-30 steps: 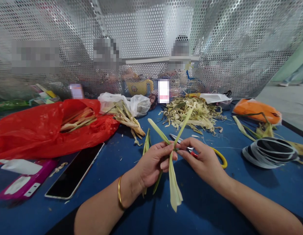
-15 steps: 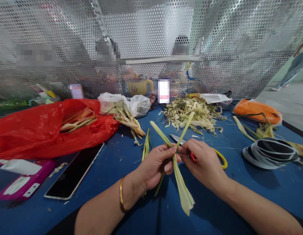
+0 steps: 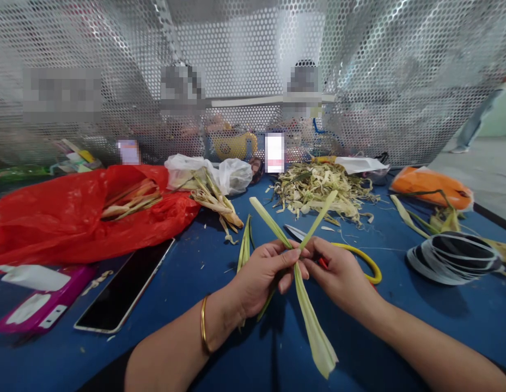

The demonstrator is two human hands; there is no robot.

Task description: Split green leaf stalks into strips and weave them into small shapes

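Pale green corn husk strips (image 3: 316, 326) cross each other in front of me, one hanging down and two ends pointing up and apart. My left hand (image 3: 273, 267) pinches them at the crossing, thumb on top. My right hand (image 3: 332, 267) is closed at the same crossing, its thumb and fingertips pinching the husk there. Scissors (image 3: 296, 232) with yellow and red handles lie on the table, partly hidden behind my right hand. More green husk strips (image 3: 244, 247) lie behind my left hand. The exact point where the strips meet is covered by my fingers.
A heap of shredded husk (image 3: 324, 190) lies beyond my hands. To the left are a red plastic bag (image 3: 73, 218), a phone (image 3: 126, 288) and a purple tissue pack (image 3: 44, 305). A spool of white string (image 3: 452, 258) and an orange packet (image 3: 432, 188) stand right. A perforated metal screen (image 3: 253, 54) borders the table.
The hanging husk strip has swung a little to the right and down, and the right upper end leans further right. My right hand has shifted slightly right and down. Both hands keep their pinch.
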